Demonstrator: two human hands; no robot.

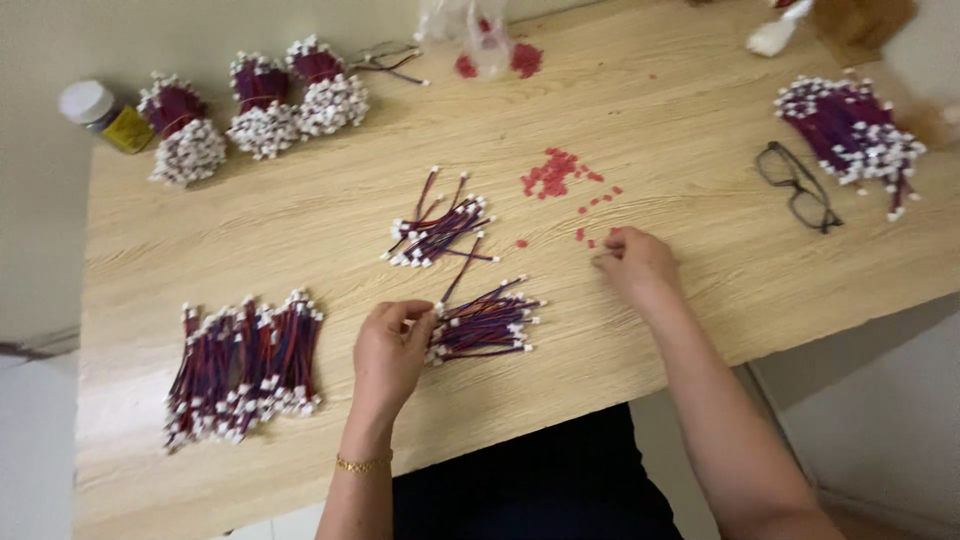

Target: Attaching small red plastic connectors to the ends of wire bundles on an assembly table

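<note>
Left hand (392, 345), low in the middle of the frame, pinches the near end of a small wire bunch (487, 322) lying on the wooden table (700, 120), fingers closed on the white plug ends, likely so the loose wires stay together. Right hand (632, 262), just right of centre, curls its fingertips over scattered red bits (598, 238); whether it has one pinched I cannot tell. A denser red pile (552, 174) sits above it, within easy reach. One more loose wire bunch (440, 228) lies at centre. At lower left a flat row of wires (243, 368) is laid side by side. Three tied bundles (262, 105) stand at upper left beside one jar (100, 112), and one large heap (855, 135) lies at upper right, next to one pair of glasses (798, 185).
</note>
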